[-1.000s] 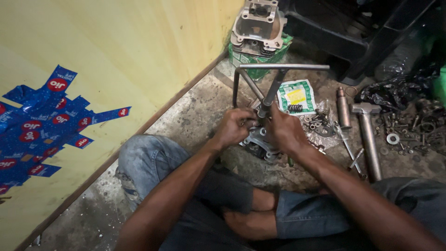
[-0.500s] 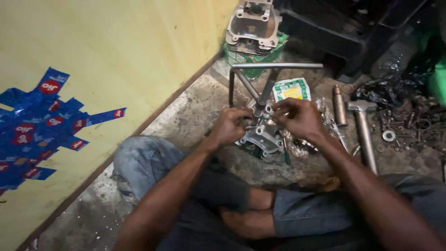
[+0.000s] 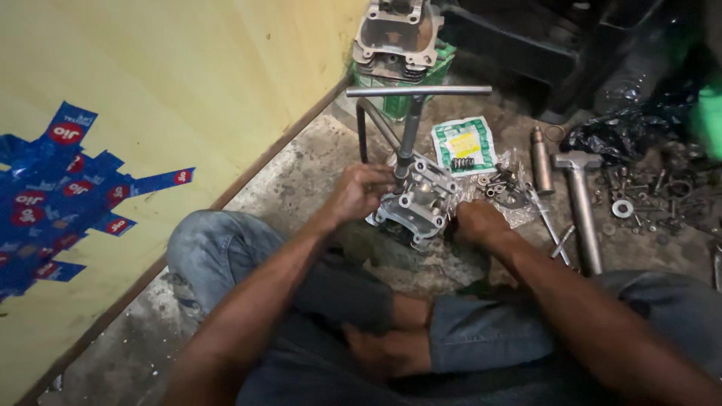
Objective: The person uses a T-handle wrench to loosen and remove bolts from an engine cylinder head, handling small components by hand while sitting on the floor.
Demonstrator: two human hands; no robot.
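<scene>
On the concrete floor [image 3: 301,188], seen from the head camera, a grey metal cylinder head [image 3: 417,207] sits in front of the person's crossed legs, just beside the yellow wall [image 3: 188,83]. A T-handle tool [image 3: 414,105] stands upright on the cylinder head, its crossbar level at the top and its shaft running down into the casting. A dark bent bar [image 3: 364,128] rises just behind and to the left of it.

Left hand [image 3: 362,192]: the grip is pressed together around the lower shaft of the T-handle tool, where the shaft meets the cylinder head. Right hand [image 3: 474,223]: it rests against the right edge of the cylinder head with the fingers curled; whether that grip pinches a small part cannot be told, as the fingertips appear to be hidden under the hand.

Beyond the cylinder head lies a green-and-white packet [image 3: 465,146] with small dark parts on it. Beside it, loose nuts and washers [image 3: 500,188] lie on a clear plastic sheet. To the right, a hammer [image 3: 579,203] lies flat on the floor, head away from the person, with a short metal cylinder [image 3: 540,150] near it. A second engine casting [image 3: 395,34] sits on a green box at the top of the view. Blue stickers [image 3: 60,188] cover part of the wall.
</scene>
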